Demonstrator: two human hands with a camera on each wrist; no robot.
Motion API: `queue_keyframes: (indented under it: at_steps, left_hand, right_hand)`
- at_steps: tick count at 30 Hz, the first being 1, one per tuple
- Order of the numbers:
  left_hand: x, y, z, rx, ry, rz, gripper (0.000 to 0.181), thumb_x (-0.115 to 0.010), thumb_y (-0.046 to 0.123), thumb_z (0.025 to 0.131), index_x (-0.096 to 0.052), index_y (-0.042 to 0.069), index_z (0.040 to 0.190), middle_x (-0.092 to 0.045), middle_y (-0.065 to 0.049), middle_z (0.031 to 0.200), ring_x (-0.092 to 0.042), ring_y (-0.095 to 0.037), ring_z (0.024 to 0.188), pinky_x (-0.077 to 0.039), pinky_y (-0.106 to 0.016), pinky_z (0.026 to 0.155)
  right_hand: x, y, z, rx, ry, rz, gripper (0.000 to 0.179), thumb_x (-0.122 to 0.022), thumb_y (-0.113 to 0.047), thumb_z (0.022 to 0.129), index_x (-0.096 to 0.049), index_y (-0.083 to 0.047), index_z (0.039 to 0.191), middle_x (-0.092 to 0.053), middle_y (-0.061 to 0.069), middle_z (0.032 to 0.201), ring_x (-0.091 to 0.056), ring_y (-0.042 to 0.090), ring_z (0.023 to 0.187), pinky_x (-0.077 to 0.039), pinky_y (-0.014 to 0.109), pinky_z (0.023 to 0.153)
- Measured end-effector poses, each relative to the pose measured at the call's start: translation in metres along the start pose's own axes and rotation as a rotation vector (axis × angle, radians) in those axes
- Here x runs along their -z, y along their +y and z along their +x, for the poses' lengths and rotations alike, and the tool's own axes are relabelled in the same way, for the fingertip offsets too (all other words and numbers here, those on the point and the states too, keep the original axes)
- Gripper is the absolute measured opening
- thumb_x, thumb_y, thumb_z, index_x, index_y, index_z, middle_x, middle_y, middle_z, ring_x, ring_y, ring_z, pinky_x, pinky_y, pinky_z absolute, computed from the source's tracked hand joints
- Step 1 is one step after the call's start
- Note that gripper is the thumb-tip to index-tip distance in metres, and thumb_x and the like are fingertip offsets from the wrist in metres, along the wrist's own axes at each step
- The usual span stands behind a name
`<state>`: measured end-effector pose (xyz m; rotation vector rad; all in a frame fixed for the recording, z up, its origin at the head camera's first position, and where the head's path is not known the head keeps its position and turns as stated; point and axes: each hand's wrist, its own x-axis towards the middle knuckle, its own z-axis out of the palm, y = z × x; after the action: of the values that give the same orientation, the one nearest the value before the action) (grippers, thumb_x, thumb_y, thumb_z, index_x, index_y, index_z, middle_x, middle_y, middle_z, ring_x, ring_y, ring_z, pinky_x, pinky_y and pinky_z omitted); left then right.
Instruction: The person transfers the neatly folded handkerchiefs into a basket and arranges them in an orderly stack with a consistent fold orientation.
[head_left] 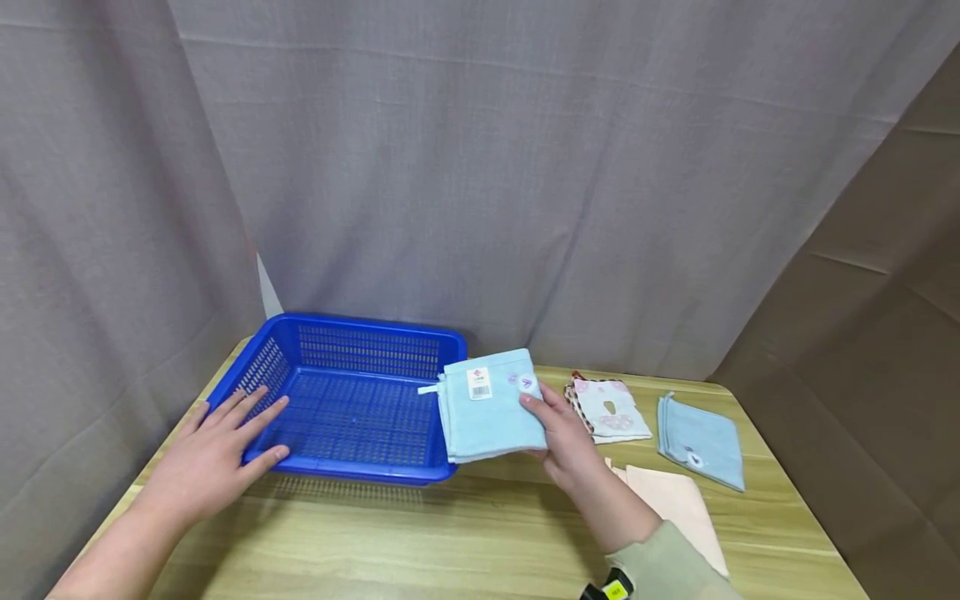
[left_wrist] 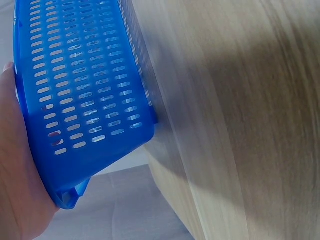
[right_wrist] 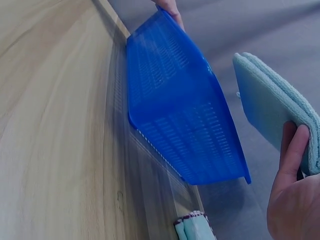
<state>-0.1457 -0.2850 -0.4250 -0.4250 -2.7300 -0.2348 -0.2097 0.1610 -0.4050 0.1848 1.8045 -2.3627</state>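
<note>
One folded light-blue towel in the right hand, pinched at the right edge between thumb and fingers, raised above the desk beside the right end of the blue plastic basket. On its upper face: white label with reddish logo, barcode and print too small to read; purple embroidery to the right. Left hand spread wide over the basket's left rim. Farther right, on the desk: checked-trim towel, second blue towel, peach towel.

A blue slotted plastic basket stands upright; a neatly folded light-blue washcloth, white-labelled, is held raised near the basket's right rim.
</note>
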Motion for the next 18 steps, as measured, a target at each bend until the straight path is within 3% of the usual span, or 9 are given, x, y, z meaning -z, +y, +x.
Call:
queue_keyframes:
  at_steps: [8, 18]
  left_hand:
    - [0.0, 0.001, 0.0, -0.001, -0.002, -0.001, 0.066, -0.058, 0.058, 0.093, -0.049, 0.023, 0.148, -0.045, -0.017, 0.15, -0.039, -0.045, 0.136, -0.017, -0.068, 0.111]
    - [-0.001, -0.001, 0.0, 0.001, -0.002, -0.006, 0.066, -0.059, 0.057, 0.093, -0.048, 0.023, 0.148, -0.045, -0.017, 0.15, -0.039, -0.046, 0.136, -0.015, -0.068, 0.112]
  right_hand:
    - [-0.009, 0.005, 0.002, 0.0, -0.004, 0.002, 0.054, -0.061, -0.021, 0.099, -0.044, -0.018, 0.15, -0.071, 0.001, 0.096, -0.07, 0.014, 0.07, -0.056, 0.027, 0.053]
    - [-0.019, 0.008, 0.002, -0.026, -0.066, 0.027, 0.058, -0.06, -0.021, 0.099, -0.039, -0.018, 0.153, -0.071, 0.001, 0.102, -0.07, 0.014, 0.077, -0.057, 0.032, 0.064]
